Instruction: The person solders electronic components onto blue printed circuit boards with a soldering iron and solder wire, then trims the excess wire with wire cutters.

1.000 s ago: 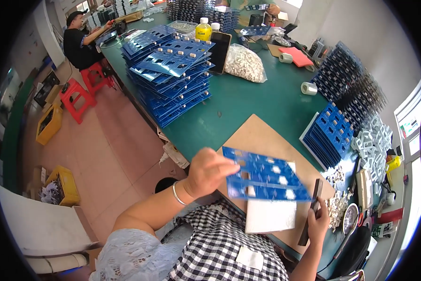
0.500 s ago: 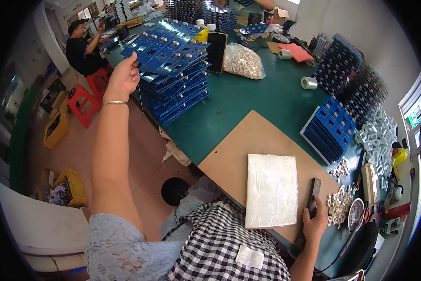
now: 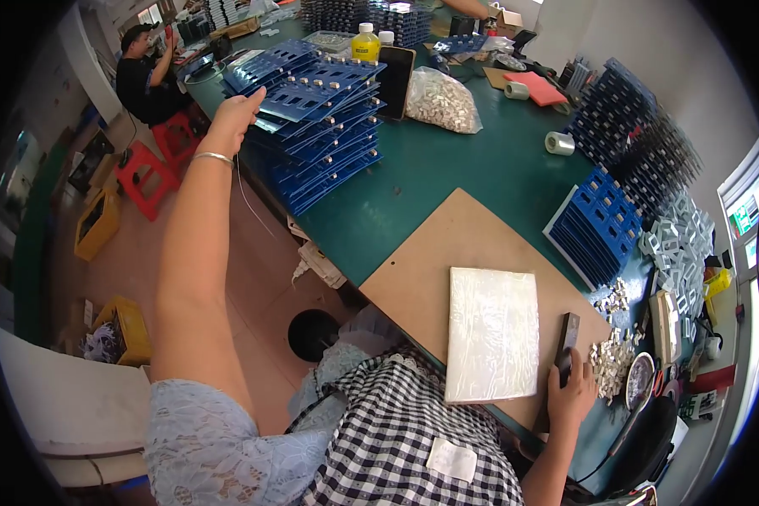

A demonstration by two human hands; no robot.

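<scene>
My left hand (image 3: pixel 237 121) reaches far out to the left, its fingers closed at the near left edge of a blue circuit board panel (image 3: pixel 307 99). That panel lies on top of a tall, uneven stack of like panels (image 3: pixel 333 160), with small metal parts along their rows. Down at the right, my right hand (image 3: pixel 572 390) wraps round a dark, narrow bar-shaped block (image 3: pixel 570 331) resting on a brown board (image 3: pixel 426 244). Beside it, left of my right hand, lies a pale pad wrapped in clear film (image 3: pixel 493 337).
A bag of small metal parts (image 3: pixel 442 101), a dark upright phone-like slab (image 3: pixel 394 83) and a yellow bottle (image 3: pixel 366 44) stand beyond. At right are a tilted panel stack (image 3: pixel 594 228), loose metal parts (image 3: pixel 613 363) and grey brackets (image 3: pixel 683 253). A person (image 3: pixel 147 76) sits far left near red stools (image 3: pixel 145 179).
The blue panel at my left hand has come down from a raised tilt onto the stack, uncovering the yellow bottle. My left hand moved slightly right; my right hand stays on the bar.
</scene>
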